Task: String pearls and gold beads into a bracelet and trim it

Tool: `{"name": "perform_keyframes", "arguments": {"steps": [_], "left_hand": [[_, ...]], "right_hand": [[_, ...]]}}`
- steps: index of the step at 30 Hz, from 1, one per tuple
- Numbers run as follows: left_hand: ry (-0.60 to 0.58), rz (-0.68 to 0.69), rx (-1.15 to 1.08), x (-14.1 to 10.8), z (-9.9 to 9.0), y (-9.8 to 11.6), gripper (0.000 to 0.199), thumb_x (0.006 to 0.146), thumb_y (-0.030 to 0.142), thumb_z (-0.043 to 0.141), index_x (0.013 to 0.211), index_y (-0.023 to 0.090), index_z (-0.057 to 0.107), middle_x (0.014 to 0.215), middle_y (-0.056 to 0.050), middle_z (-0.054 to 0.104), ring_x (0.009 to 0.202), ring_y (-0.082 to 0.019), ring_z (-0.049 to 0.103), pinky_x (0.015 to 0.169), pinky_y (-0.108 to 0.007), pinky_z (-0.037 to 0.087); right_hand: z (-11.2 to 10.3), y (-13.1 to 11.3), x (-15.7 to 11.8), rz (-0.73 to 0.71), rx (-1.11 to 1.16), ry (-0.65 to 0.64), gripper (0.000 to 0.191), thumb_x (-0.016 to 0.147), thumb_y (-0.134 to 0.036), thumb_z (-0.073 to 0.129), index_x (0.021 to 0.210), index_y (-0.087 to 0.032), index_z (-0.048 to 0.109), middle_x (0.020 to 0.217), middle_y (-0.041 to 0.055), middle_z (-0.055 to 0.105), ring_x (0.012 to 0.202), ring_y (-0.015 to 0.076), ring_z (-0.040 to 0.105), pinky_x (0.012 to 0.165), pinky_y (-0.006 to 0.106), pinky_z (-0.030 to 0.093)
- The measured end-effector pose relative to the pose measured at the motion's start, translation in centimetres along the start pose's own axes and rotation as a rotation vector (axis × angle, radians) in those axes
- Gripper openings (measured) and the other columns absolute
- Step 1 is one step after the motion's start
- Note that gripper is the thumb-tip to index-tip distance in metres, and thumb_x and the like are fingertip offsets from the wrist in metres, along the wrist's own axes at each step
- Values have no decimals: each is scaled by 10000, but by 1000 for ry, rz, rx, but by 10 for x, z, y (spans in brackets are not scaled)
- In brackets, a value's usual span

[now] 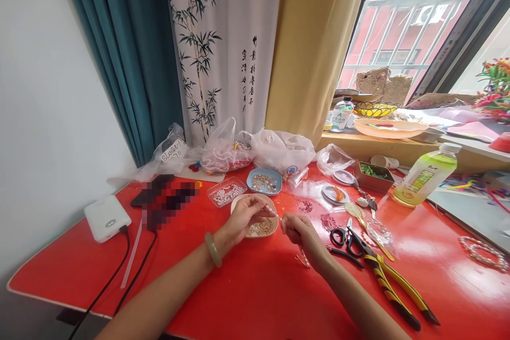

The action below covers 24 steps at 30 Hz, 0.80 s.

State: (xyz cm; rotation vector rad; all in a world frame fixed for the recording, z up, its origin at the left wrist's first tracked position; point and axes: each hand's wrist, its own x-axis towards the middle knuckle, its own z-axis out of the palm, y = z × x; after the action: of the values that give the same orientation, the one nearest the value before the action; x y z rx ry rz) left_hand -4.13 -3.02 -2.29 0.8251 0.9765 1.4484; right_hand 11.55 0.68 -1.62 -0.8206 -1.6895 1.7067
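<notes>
Over a pale dish of gold beads [261, 228], my left hand [249, 215] pinches a thin strand with small pale beads [274, 214]. My right hand [298, 231] is closed on the strand's other end, just right of the dish. A beaded length [303, 257] hangs below my right hand. Behind the hands are a blue dish [265, 181] with mixed beads and a clear box of pink pearls [227, 192]. A green bangle [213, 249] is round my left wrist.
Yellow-black pliers [392, 281] and black scissors [350, 239] lie at the right, near a green drink bottle [426, 175]. A white power bank [107, 219] with cables sits at the left. Plastic bags [282, 151] line the back of the red table [239, 297].
</notes>
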Motion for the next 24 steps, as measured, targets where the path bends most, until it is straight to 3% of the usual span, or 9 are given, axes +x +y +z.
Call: {"name": "perform_keyframes", "arguments": {"steps": [5,13,17,22,24], "left_hand": [[-8,-8,11,0,1,0,242,677,354,634,697,147,509,706,-34,662,683,-132,639,469,-135,388],[-8,-7,6,-1,2,2,239,669,356,639,689,150,517,681,-20,661,678,-126,636,491,-140,393],[-8,-7,12,-2,3,3,244,670,360,637,687,150,515,702,-27,663,688,-127,632,502,-144,390],[-9,-16,28,-2,2,0,253,662,367,640,681,152,508,710,-23,654,692,-138,635,496,-152,385],[-11,-13,36,-2,2,-1,252,662,366,640,685,152,510,725,-24,654,697,-141,635,502,-155,390]], "right_hand": [[2,3,-1,-10,9,-48,187,671,-181,329,493,-186,386,416,-56,329,416,79,251,432,248,173],[2,2,1,23,-15,-13,222,748,-300,367,623,-166,493,456,-87,200,437,77,131,425,241,99],[3,3,0,44,-22,-11,156,719,-240,385,663,-165,509,468,-91,199,431,73,127,423,231,99],[3,6,2,-46,-27,-67,151,685,-169,334,586,-174,449,475,-52,374,449,84,307,462,231,228],[3,6,2,-50,-41,-76,152,680,-161,326,589,-174,448,489,-50,371,458,86,298,463,232,224]]}}
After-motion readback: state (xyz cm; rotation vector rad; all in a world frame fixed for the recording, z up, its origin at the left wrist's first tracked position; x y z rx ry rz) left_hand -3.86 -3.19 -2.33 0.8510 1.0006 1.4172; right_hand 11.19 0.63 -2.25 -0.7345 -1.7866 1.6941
